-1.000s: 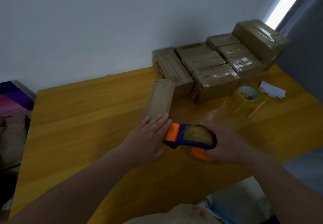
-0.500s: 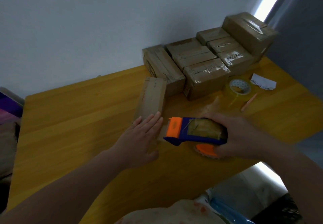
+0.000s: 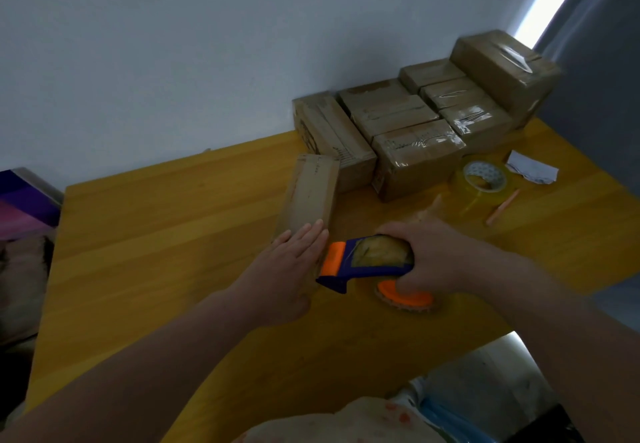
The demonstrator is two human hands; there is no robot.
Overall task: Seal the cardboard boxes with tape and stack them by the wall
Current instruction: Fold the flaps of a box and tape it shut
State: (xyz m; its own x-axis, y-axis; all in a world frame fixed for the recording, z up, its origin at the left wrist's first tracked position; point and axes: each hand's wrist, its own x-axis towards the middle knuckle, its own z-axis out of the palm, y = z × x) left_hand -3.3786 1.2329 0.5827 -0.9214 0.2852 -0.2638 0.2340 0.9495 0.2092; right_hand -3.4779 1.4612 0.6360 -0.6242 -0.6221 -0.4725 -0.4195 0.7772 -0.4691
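A long narrow cardboard box (image 3: 310,193) lies on the yellow wooden table (image 3: 156,242), pointing away from me. My left hand (image 3: 291,269) rests flat on its near end, fingers together and extended. My right hand (image 3: 429,259) grips a blue and orange tape dispenser (image 3: 367,262), whose orange front edge sits against the box's near right side, beside my left fingertips. Several taped cardboard boxes (image 3: 415,124) are stacked against the white wall at the back right.
A roll of clear tape (image 3: 483,179), a scrap of white paper (image 3: 531,172) and a thin orange stick (image 3: 502,210) lie right of the boxes. A grey curtain (image 3: 602,62) hangs at the right. The table's near edge ends over the floor at lower right.
The dispenser has stayed at the near end of the box, shifting slightly right and back left. My left hand keeps pressing on the box. My head has moved a little.
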